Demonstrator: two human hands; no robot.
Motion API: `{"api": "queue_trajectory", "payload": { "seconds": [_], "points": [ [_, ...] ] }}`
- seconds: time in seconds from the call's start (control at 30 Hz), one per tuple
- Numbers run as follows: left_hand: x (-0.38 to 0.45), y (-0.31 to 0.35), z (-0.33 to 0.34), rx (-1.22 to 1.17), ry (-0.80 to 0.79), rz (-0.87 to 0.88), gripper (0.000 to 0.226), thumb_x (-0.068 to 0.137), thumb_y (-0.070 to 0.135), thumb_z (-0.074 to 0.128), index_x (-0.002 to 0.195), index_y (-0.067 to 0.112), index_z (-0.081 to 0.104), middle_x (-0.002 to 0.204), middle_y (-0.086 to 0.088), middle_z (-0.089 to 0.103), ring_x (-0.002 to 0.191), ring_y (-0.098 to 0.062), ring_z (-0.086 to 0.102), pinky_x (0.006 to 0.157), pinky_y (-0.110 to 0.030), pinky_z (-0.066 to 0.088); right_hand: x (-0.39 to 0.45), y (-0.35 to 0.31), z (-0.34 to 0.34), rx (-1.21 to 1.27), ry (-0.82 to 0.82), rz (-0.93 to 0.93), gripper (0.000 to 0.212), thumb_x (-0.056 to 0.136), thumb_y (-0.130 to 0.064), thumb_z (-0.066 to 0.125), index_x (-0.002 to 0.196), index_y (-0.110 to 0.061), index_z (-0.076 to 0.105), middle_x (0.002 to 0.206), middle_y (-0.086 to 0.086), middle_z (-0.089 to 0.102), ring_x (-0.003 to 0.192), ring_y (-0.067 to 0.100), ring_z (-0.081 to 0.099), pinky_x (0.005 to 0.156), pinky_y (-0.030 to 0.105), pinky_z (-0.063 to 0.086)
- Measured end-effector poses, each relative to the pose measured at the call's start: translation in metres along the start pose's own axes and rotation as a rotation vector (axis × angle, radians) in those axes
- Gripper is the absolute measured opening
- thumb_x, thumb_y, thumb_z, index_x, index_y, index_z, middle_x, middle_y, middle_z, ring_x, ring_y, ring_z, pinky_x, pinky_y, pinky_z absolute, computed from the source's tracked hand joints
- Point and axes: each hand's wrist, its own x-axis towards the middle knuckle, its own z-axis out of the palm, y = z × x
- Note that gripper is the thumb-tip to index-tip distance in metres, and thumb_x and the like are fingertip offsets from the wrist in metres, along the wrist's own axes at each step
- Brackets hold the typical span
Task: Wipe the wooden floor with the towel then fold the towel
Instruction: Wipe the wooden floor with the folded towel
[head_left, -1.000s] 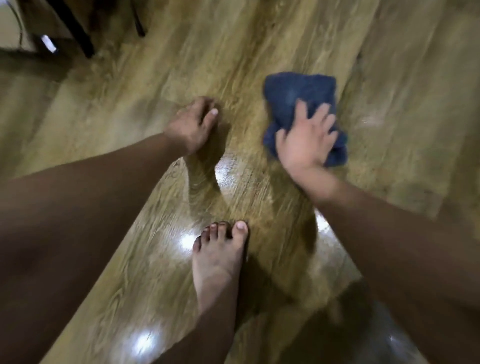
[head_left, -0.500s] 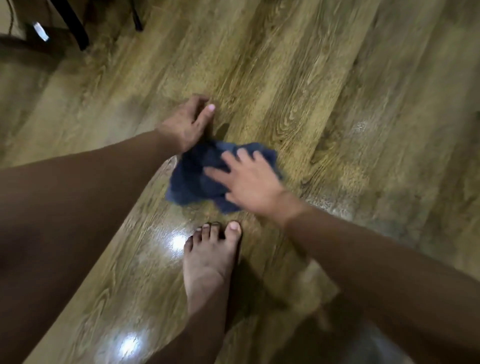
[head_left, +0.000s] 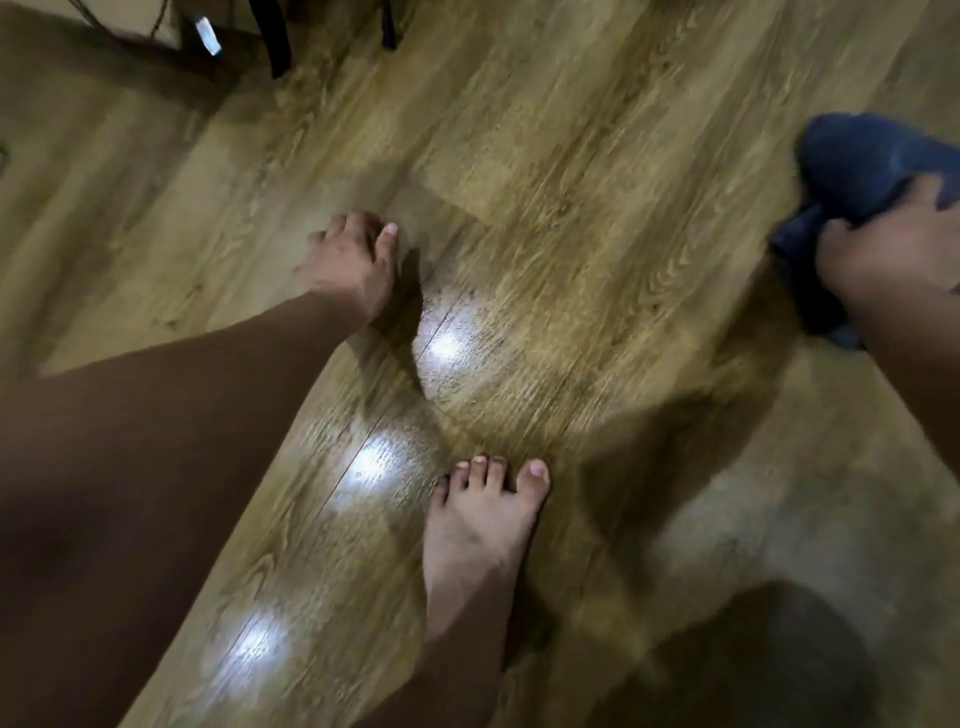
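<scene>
towel (head_left: 862, 171) on floor (head_left: 597, 208) far right, foot (head_left: 478, 530) centre.

The left hand (head_left: 353, 260) lies flat, palm down, fingers straight and close together, thumb alongside, at the end of a straight, extended left arm. The right hand (head_left: 893, 249) is far out to the side at the frame's edge, partly cut off, palm down, its forearm angling back toward the body. A bare foot (head_left: 483, 525) stands nearer the body than the left hand.
</scene>
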Motion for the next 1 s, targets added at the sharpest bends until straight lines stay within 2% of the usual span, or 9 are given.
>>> {"api": "queue_trajectory", "payload": {
  "seconds": [0.13,0.3,0.43,0.53,0.6,0.7,0.8,0.9,1.0],
  "points": [
    [0.009,0.019,0.003,-0.066,-0.005,-0.112,0.069,0.093,0.07,0.016,0.137,0.027,0.047,0.141,-0.013,0.047,0.13,-0.04,0.039,0.105,-0.052,0.033,-0.056,-0.067,0.025,0.018,0.136,0.105,0.068,0.085,-0.042,0.059,0.146,-0.021,0.036,0.155,0.022,0.026,0.137,0.043,0.031,0.108,0.055,0.031],
    [0.02,0.045,0.002,-0.164,0.012,-0.256,0.07,0.1,0.063,0.017,0.144,0.016,0.043,0.149,-0.019,0.041,0.137,-0.043,0.033,0.113,-0.048,0.023,-0.191,-0.149,0.07,-0.128,0.047,-0.475,0.074,0.081,-0.045,0.065,0.147,-0.027,0.038,0.139,0.021,0.042,0.118,0.039,0.044,0.09,0.046,0.041],
    [0.027,0.041,-0.011,-0.151,0.035,-0.244,0.064,0.103,0.056,0.02,0.136,0.009,0.049,0.142,-0.022,0.05,0.135,-0.04,0.04,0.112,-0.045,0.024,-0.309,-0.177,0.102,-0.166,-0.177,-1.105,0.058,0.084,-0.042,0.05,0.141,-0.034,0.043,0.126,0.008,0.045,0.107,0.031,0.041,0.082,0.044,0.032],
    [0.017,0.037,-0.009,0.025,0.02,-0.185,0.066,0.099,0.065,0.018,0.131,0.018,0.05,0.14,-0.012,0.053,0.132,-0.039,0.042,0.11,-0.062,0.022,-0.334,-0.175,0.108,-0.155,-0.422,-1.488,0.062,0.084,-0.043,0.062,0.143,-0.034,0.044,0.134,0.004,0.043,0.118,0.03,0.038,0.094,0.046,0.032],
    [0.011,0.037,-0.006,0.113,-0.004,-0.142,0.067,0.094,0.071,0.015,0.129,0.024,0.049,0.142,-0.007,0.049,0.134,-0.04,0.04,0.107,-0.072,0.02,-0.317,-0.175,0.104,-0.206,-0.413,-1.604,0.065,0.083,-0.046,0.065,0.144,-0.039,0.043,0.138,0.001,0.043,0.123,0.028,0.04,0.096,0.045,0.034],
    [0.014,0.038,-0.006,0.086,-0.028,-0.165,0.069,0.093,0.072,0.015,0.13,0.024,0.048,0.143,-0.01,0.046,0.133,-0.042,0.039,0.105,-0.074,0.022,-0.268,-0.167,0.093,-0.278,-0.313,-1.65,0.068,0.083,-0.049,0.062,0.147,-0.042,0.04,0.137,0.001,0.046,0.119,0.027,0.043,0.093,0.042,0.036],
    [0.015,0.046,-0.007,0.067,-0.031,-0.199,0.068,0.092,0.072,0.015,0.129,0.025,0.048,0.143,-0.01,0.046,0.133,-0.042,0.041,0.104,-0.079,0.013,-0.208,-0.15,0.075,-0.286,-0.232,-1.482,0.071,0.08,-0.048,0.066,0.146,-0.039,0.041,0.133,0.005,0.046,0.117,0.029,0.045,0.092,0.044,0.039],
    [0.004,0.071,0.001,0.1,0.018,0.006,0.055,0.096,0.064,0.021,0.125,0.029,0.05,0.14,-0.006,0.048,0.135,-0.034,0.04,0.104,-0.08,0.009,-0.151,-0.127,0.055,-0.261,-0.179,-1.207,0.072,0.08,-0.044,0.067,0.146,-0.037,0.042,0.131,0.007,0.047,0.116,0.033,0.046,0.093,0.047,0.04],
    [-0.012,0.112,0.018,0.037,-0.124,0.268,0.054,0.098,0.06,0.027,0.14,0.031,0.042,0.151,-0.002,0.042,0.142,-0.028,0.034,0.11,-0.075,0.013,-0.106,-0.097,0.039,-0.219,-0.107,-0.943,0.071,0.08,-0.043,0.066,0.146,-0.037,0.041,0.131,0.008,0.047,0.117,0.034,0.046,0.096,0.049,0.04]
  ]
}}
